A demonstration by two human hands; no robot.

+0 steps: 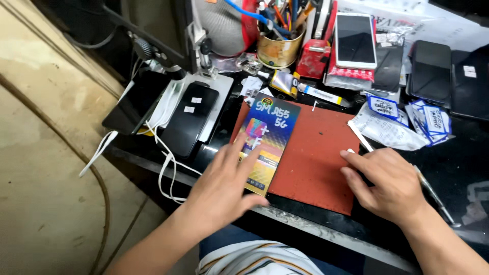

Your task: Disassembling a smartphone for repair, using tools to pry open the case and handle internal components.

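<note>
Colourful packet point(268, 137) under left grip point(224, 183)

Pkg point(268, 140) lower end under left hand point(224, 183); far-right phone point(471, 84) cropped

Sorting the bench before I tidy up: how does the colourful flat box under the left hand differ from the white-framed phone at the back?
The colourful box lies flat on the red mat, touched by the left hand; the white phone rests untouched on clutter. The box is printed in bright colours; the phone's screen is dark. Both are slim rectangles.
</note>
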